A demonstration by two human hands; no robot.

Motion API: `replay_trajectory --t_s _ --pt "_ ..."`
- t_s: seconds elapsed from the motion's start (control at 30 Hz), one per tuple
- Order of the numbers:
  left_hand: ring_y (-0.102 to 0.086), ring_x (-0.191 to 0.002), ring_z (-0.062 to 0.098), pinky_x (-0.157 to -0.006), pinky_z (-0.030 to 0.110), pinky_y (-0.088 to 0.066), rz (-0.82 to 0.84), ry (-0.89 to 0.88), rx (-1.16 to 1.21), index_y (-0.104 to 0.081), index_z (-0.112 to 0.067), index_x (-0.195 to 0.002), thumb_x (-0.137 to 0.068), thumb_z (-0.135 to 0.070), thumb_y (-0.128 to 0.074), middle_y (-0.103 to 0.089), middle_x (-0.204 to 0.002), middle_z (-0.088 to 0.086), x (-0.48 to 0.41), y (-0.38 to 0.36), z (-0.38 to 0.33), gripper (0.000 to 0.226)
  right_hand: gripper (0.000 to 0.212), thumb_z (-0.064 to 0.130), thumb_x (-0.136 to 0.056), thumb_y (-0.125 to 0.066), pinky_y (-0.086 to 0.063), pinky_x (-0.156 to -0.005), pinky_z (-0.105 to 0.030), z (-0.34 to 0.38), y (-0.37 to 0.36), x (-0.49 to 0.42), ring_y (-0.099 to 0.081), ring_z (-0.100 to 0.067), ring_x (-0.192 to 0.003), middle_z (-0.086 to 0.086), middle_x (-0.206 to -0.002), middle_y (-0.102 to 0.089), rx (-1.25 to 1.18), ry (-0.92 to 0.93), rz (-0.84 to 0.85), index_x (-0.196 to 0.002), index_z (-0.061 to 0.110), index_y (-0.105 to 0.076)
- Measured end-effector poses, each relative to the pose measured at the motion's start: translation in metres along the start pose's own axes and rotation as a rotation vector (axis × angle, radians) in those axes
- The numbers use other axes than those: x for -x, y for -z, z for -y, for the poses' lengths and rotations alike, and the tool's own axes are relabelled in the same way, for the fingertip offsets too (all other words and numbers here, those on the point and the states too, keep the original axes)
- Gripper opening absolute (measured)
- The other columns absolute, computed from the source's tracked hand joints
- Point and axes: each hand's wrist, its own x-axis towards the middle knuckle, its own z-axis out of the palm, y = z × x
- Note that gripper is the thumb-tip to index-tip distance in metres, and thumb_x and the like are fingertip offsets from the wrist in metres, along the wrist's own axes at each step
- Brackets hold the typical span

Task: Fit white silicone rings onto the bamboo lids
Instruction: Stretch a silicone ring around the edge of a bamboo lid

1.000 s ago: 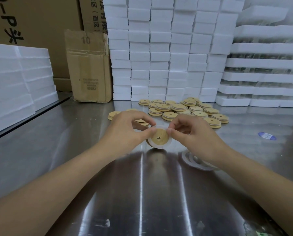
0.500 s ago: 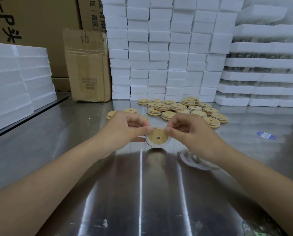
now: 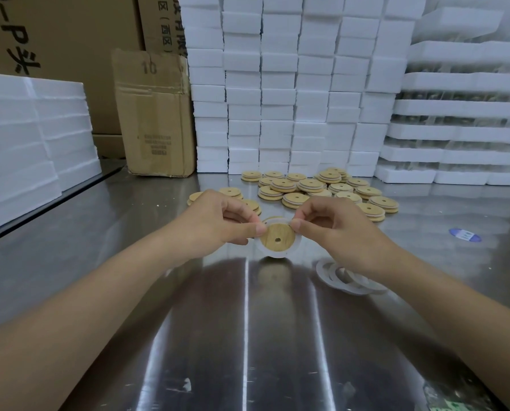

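Left hand and right hand still pinch ring around lid.

The bamboo lid is pale tan with fine wood grain and a dark centre hole; the silicone ring round it is white, like the loose rings. The desk is silver-grey, streaked with bright reflections. The foam blocks are white, the carton brown with dark print, the sticker blue and white.
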Motion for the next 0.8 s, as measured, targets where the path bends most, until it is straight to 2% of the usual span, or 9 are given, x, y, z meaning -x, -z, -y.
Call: replay_trajectory --t_s 0.1,0.27,0.4,0.57,0.67,0.8 --pt "-0.077 -0.085 0.007 -0.079 0.024 -0.063 0.002 0.028 -0.003 -0.085 -0.014 -0.089 -0.085 -0.022 -0.089 -0.082 -0.088 0.003 0.0006 0.0030 0.0013 0.010 0.012 0.019 -0.098 -0.075 -0.048 -0.070 -0.026 -0.0006 0.0015 -0.0008 -0.063 -0.011 -0.073 -0.001 -0.081 -0.073 0.004 0.001 0.030 -0.087 0.013 -0.073" --pt "-0.080 -0.091 0.011 -0.083 0.028 -0.059 0.000 0.062 -0.023 -0.086 -0.020 -0.088 -0.084 -0.028 -0.090 -0.084 -0.090 0.002 0.0005 0.0069 0.0016 0.009 0.011 0.017 -0.098 -0.074 -0.049 -0.072 -0.022 -0.0007 0.0016 -0.0021 -0.065 -0.011 -0.076 0.001 -0.081 -0.073 0.011 0.007 0.049 -0.087 0.013 -0.072" --pt "-0.079 -0.090 0.009 -0.078 0.025 -0.058 -0.005 0.056 -0.040 -0.087 -0.021 -0.088 -0.081 -0.031 -0.091 -0.084 -0.089 0.001 0.0013 0.0055 0.0015 0.013 0.011 0.017 -0.098 -0.075 -0.053 -0.076 -0.028 0.0012 0.0030 -0.0014 -0.067 -0.013 -0.079 -0.007 -0.085 -0.076 0.014 0.010 0.056 -0.088 0.011 -0.073" --pt "-0.076 -0.085 0.008 -0.075 0.021 -0.059 0.036 0.047 -0.099 -0.087 -0.023 -0.086 -0.083 -0.029 -0.091 -0.083 -0.087 0.002 0.0015 0.0059 0.0031 0.008 0.017 0.024 -0.095 -0.078 -0.058 -0.091 -0.054 0.0025 0.0067 0.0004 -0.072 -0.035 -0.092 -0.012 -0.091 -0.077 0.038 -0.036 0.076 -0.090 0.009 -0.075" --pt "-0.070 -0.076 0.004 -0.070 0.020 -0.054 0.063 0.047 -0.128 -0.088 -0.023 -0.084 -0.082 -0.031 -0.091 -0.083 -0.086 0.004 0.0021 0.0062 0.0036 0.009 0.018 0.026 -0.094 -0.079 -0.060 -0.087 -0.058 0.0028 0.0081 0.0005 -0.071 -0.026 -0.083 -0.009 -0.090 -0.076 0.048 -0.084 0.108 -0.088 0.010 -0.075" --pt "-0.063 -0.078 0.017 -0.077 0.032 -0.051 0.083 0.034 -0.157 -0.087 -0.017 -0.085 -0.081 -0.030 -0.091 -0.080 -0.092 0.020 0.0021 0.0071 0.0032 0.014 0.015 0.023 -0.096 -0.078 -0.056 -0.091 -0.058 0.0032 0.0107 0.0008 -0.073 -0.015 -0.082 -0.002 -0.085 -0.077 0.060 -0.092 0.145 -0.087 0.012 -0.075"
